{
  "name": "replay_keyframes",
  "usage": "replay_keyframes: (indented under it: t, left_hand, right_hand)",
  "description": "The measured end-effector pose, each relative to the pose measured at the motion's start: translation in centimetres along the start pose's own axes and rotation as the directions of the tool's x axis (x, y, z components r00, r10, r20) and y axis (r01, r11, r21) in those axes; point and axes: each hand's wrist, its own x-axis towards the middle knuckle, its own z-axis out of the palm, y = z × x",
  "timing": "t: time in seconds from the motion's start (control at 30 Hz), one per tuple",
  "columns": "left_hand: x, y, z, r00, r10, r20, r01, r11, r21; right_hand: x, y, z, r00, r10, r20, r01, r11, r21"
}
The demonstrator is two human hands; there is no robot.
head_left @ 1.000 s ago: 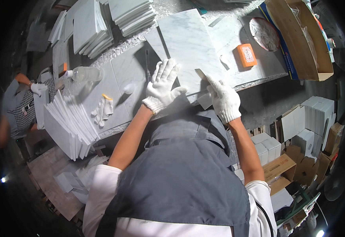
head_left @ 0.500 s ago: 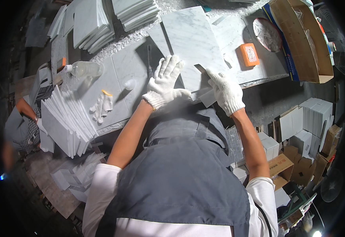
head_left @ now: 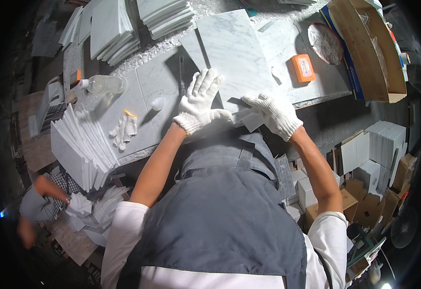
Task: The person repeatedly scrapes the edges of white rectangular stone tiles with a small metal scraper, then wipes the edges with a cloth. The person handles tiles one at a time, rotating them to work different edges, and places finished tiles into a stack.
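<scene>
A grey-veined white marble tile (head_left: 237,53) lies in front of me on the work table, partly over another tile. My left hand (head_left: 201,98), in a white knitted glove, rests flat on the tile's near left edge with its fingers stretched out. In my gloved right hand (head_left: 274,113), a thin dark flat blade (head_left: 239,101) is pinched between thumb and fingers. It lies against the near edge of the tile. The blade's other end is hidden by the glove. Just below it, a small pale flat piece (head_left: 252,121) juts over the table edge.
Stacks of marble tiles (head_left: 109,31) stand at the back left, with more tiles (head_left: 83,149) upright nearer. A plastic bottle (head_left: 105,84), loose glove (head_left: 123,129), small white cup (head_left: 158,103), orange box (head_left: 303,68) and cardboard box (head_left: 364,48) surround me. A co-worker's gloved hand (head_left: 79,204) is at lower left.
My right hand has drawn the blade nearer and to the left, down along the tile's near part. My left hand stays nearly still. The co-worker has moved toward the lower white pieces.
</scene>
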Motion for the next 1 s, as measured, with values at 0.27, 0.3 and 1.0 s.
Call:
replay_keyframes:
  t: [0.27,0.3,1.0]
  left_hand:
    - [0.0,-0.1,0.2,1.0,-0.001,-0.008,0.001,0.999,-0.038]
    - [0.0,-0.1,0.2,1.0,0.0,-0.013,-0.001,0.999,-0.033]
    - [-0.1,-0.2,0.4,0.999,0.007,-0.043,-0.009,0.999,-0.042]
  right_hand:
    - [1.4,0.5,0.3,0.98,0.178,-0.092,-0.167,0.98,0.111]
    - [1.2,0.2,0.2,0.987,0.145,-0.063,-0.14,0.987,0.085]
    - [1.5,1.3,-1.3,0.987,0.136,0.091,-0.126,0.987,-0.102]
